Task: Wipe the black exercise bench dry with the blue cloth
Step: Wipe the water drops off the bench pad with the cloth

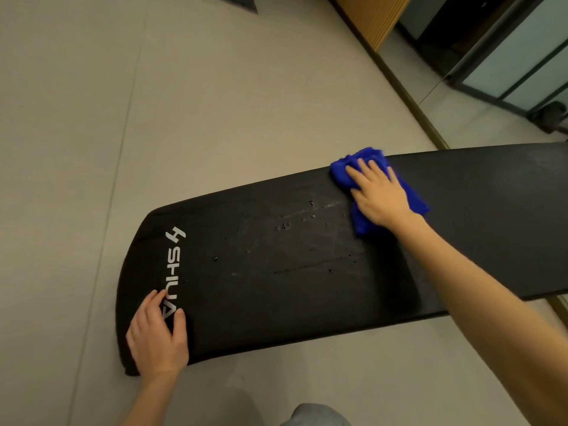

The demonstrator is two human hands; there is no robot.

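Observation:
The black exercise bench (276,287) stretches from lower left to the right edge, with a white logo near its left end. Small water drops and faint streaks dot its middle. The blue cloth (341,173) lies bunched on the pad's far edge, right of centre. My right hand (379,195) presses flat on top of the cloth, fingers spread and pointing away from me. My left hand (158,335) rests on the bench's near left corner over the logo, fingers apart, holding nothing.
Grey floor (153,118) surrounds the bench. A wooden baseboard (408,96) runs diagonally at the upper right, beside a dark-framed glass panel (507,66). A dark object (236,1) lies at the top edge. My knee (316,415) shows at the bottom.

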